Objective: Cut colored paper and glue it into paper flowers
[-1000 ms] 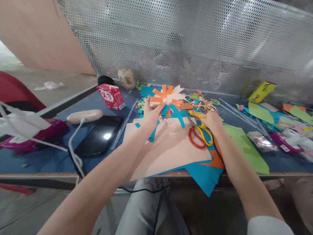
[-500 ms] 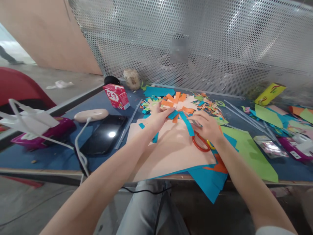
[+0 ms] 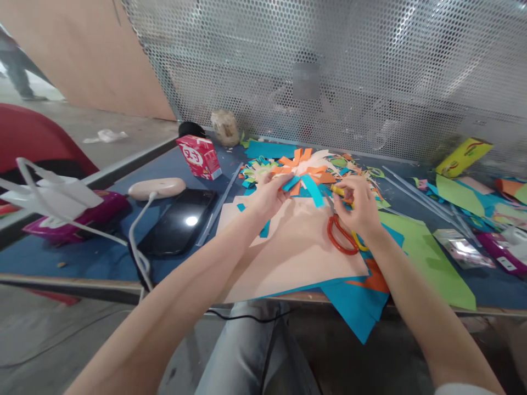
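My left hand [image 3: 272,192] is closed on a folded blue paper strip [image 3: 291,183] at the near edge of an orange-and-peach paper flower [image 3: 302,164]. Another blue paper strip [image 3: 313,192] sticks out from the flower toward my right hand. My right hand [image 3: 357,206] pinches a small yellow tube [image 3: 338,191], whose far end points at the flower. Just below that hand lie scissors [image 3: 341,237] with red and yellow handles, resting on peach paper sheets [image 3: 288,252]. My fingers partly cover the tube.
Left of the sheets are a black phone [image 3: 179,222], a pink box [image 3: 200,157] and a white charging cable [image 3: 134,236]. Paper scraps [image 3: 352,167] lie behind the flower. Green paper [image 3: 424,258] and a yellow box [image 3: 463,157] are on the right. Perforated metal [image 3: 247,66] stands behind.
My right hand has moved slightly right and its grip has turned, bringing the yellow tube into view. The blue strip near it now lies farther from the fingers. My left hand keeps its hold.
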Demonstrator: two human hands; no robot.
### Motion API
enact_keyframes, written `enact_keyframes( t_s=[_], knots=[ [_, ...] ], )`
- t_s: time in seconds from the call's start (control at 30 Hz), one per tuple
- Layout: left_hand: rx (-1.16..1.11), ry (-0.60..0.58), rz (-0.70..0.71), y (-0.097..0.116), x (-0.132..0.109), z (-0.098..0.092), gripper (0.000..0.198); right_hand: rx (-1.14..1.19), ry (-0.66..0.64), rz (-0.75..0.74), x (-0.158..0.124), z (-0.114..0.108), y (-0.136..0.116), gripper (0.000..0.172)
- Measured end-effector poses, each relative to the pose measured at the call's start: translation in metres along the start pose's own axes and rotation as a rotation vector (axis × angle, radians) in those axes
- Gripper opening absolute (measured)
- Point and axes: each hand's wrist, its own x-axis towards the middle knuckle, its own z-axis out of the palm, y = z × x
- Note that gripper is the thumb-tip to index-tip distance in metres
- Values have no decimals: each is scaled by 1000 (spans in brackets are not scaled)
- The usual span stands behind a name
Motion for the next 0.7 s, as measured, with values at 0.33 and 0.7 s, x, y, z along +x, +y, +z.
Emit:
enact_keyframes(
  t_s=[0.33, 0.7],
  knots=[
    [135, -137, -51, -1, -11, 3, 64, -254, 88, 182, -4, -3, -2, 46],
    [207, -258, -39, 13, -8, 1, 55, 171, 215, 403, 7, -7, -6, 14]
  ],
)
